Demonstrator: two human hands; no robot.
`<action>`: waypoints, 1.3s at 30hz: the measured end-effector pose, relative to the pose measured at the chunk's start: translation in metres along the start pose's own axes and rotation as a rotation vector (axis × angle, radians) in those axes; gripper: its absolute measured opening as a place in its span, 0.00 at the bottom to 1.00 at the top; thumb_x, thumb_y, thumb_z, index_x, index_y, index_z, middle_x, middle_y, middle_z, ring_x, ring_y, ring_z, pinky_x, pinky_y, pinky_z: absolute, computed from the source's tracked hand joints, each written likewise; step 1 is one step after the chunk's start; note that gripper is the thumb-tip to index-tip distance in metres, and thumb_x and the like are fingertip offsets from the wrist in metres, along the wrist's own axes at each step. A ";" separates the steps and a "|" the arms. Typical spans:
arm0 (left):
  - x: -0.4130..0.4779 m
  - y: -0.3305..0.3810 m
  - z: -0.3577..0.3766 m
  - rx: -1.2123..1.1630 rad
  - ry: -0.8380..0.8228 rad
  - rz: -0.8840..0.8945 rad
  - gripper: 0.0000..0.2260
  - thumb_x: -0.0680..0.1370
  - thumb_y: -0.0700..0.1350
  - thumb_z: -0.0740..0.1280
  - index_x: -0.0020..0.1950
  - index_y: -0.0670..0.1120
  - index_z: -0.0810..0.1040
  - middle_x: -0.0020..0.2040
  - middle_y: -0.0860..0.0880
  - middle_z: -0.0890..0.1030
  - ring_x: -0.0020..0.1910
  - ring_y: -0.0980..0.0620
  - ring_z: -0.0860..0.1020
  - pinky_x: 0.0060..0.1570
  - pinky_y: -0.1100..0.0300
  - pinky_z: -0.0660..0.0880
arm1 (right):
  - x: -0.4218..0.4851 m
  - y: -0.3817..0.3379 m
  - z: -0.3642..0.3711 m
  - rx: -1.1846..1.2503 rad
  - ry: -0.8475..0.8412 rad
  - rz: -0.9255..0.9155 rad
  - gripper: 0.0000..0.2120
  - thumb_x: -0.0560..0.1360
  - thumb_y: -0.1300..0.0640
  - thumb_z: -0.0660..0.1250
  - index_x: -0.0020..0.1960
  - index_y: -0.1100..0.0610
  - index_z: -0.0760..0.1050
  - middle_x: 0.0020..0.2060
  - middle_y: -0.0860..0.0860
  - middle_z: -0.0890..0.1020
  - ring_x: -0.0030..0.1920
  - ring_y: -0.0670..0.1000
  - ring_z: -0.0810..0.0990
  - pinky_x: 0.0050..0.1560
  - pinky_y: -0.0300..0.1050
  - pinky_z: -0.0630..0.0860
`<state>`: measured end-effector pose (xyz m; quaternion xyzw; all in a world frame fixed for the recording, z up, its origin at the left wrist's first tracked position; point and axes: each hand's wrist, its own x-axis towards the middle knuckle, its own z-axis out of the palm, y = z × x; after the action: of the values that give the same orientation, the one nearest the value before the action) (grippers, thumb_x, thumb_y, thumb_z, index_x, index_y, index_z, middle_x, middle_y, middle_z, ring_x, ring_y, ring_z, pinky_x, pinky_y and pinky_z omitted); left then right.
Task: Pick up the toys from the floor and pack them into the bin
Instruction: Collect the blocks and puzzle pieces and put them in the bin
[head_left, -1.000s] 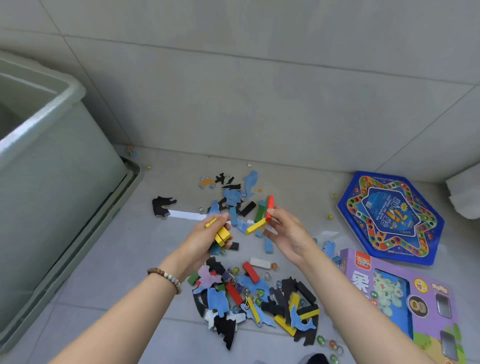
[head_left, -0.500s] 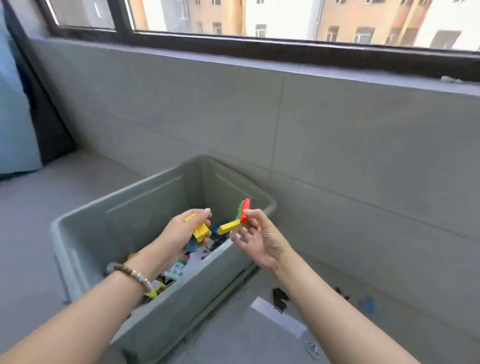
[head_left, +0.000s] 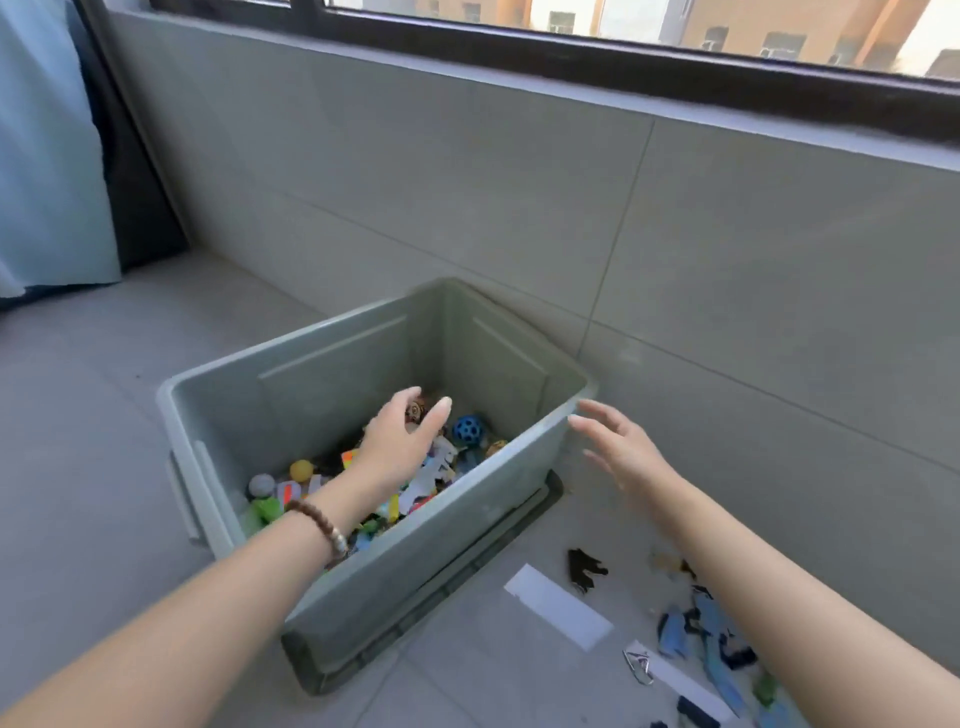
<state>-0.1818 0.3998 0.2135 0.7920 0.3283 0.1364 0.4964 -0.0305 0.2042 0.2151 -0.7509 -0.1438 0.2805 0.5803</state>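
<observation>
Hovering over one grey-green plastic bin (head_left: 363, 587), the left hand (head_left: 400, 441) is empty, fingers relaxed; the right hand (head_left: 623, 452), empty and spread, hangs beside its rim. One blue holed ball (head_left: 467, 428) lies inside.

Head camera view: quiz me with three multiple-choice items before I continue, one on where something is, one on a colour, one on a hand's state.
1. Where is the left hand?
A) over the inside of the grey-green plastic bin
B) flat on the floor
C) on the window ledge

2. What colour is the holed ball in the bin?
A) red
B) white
C) blue

3. How is the right hand?
A) gripping a yellow block
B) open and empty
C) out of view

Answers:
1 A: the hand hangs within the bin's rim, above its contents.
2 C: the ball near the far wall is blue.
3 B: its fingers are spread beside the bin's right corner, holding nothing.
</observation>
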 end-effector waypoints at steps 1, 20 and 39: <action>-0.006 0.010 0.016 0.053 -0.025 0.072 0.28 0.78 0.59 0.60 0.74 0.48 0.62 0.73 0.49 0.65 0.71 0.50 0.63 0.70 0.55 0.61 | -0.007 0.010 -0.021 -0.089 0.040 -0.015 0.18 0.75 0.53 0.67 0.65 0.51 0.72 0.66 0.49 0.72 0.64 0.47 0.71 0.66 0.45 0.68; -0.134 -0.117 0.306 0.654 -0.768 -0.102 0.26 0.77 0.58 0.63 0.71 0.49 0.65 0.69 0.49 0.68 0.63 0.50 0.73 0.61 0.56 0.70 | -0.170 0.329 -0.179 -0.340 0.128 0.507 0.16 0.70 0.52 0.73 0.55 0.51 0.73 0.59 0.51 0.75 0.56 0.50 0.73 0.52 0.40 0.69; -0.150 -0.162 0.365 0.526 -0.665 -0.016 0.19 0.69 0.54 0.74 0.54 0.49 0.72 0.49 0.53 0.71 0.49 0.54 0.73 0.46 0.61 0.72 | -0.162 0.385 -0.171 -0.647 0.144 0.297 0.18 0.69 0.55 0.74 0.56 0.52 0.75 0.51 0.46 0.76 0.56 0.46 0.71 0.58 0.36 0.68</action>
<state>-0.1588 0.0946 -0.0833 0.8900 0.1800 -0.2189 0.3573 -0.1024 -0.1285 -0.0815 -0.9262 -0.0732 0.2482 0.2743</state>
